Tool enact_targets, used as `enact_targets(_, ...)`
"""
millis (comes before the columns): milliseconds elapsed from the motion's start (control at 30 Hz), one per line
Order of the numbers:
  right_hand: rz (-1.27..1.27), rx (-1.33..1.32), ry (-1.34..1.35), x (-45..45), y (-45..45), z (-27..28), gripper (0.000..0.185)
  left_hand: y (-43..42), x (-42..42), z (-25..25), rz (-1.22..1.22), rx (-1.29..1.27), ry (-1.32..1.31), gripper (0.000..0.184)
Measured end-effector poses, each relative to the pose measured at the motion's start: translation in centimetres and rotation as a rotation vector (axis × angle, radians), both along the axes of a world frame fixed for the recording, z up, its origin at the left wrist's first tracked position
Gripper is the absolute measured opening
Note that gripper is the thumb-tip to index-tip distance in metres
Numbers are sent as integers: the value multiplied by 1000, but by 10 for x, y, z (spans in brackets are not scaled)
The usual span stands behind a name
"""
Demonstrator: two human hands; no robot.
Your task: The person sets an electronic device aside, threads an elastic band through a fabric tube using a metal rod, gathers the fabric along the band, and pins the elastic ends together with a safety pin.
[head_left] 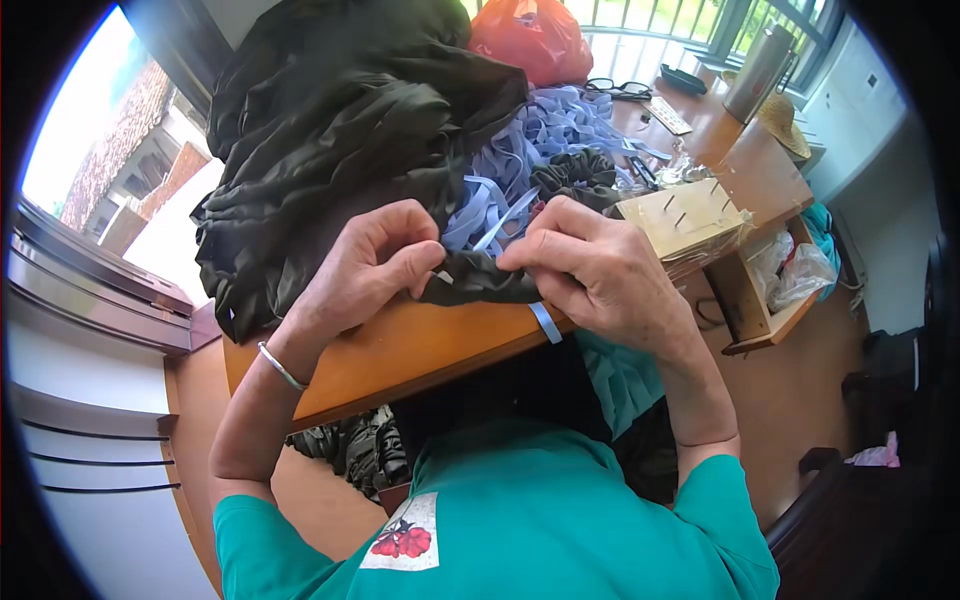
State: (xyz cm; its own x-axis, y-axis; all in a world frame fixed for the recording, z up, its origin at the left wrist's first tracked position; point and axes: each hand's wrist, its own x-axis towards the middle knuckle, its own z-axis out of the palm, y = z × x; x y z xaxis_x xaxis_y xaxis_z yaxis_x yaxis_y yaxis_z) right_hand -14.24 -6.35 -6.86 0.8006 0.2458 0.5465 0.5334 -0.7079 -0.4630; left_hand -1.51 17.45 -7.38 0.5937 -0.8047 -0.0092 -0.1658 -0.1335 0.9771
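Left hand (380, 262) and right hand (605, 268) pinch dark cloth (480, 280); at three o'clock, a drawer (738, 303) holds, seemingly, plastic bags (803, 276).

Left hand (385, 255), right hand (600, 268) both pinching (near each other), elbows (708, 440) bent.

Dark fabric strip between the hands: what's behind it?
Beyond the dark fabric strip: a heap of pale blue straps, with a big dark cloth pile to the left. Whatever the strip and both hands cover can't be seen.
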Motion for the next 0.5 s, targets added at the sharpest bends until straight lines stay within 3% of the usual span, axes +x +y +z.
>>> enact_targets(167,0,-34,41,11,8,-2,31,1,7,9,-132,106,-14,15)
enact_targets(333,62,4,-94,23,22,-1,33,-8,11,28,-197,136,-6,16)
enact_targets(400,103,45,-85,27,17,0,35,-7,15,34,-237,76,58,16)
enact_targets(500,124,221,-29,27,5,6,36,-3,30,24,-379,-401,442,51)
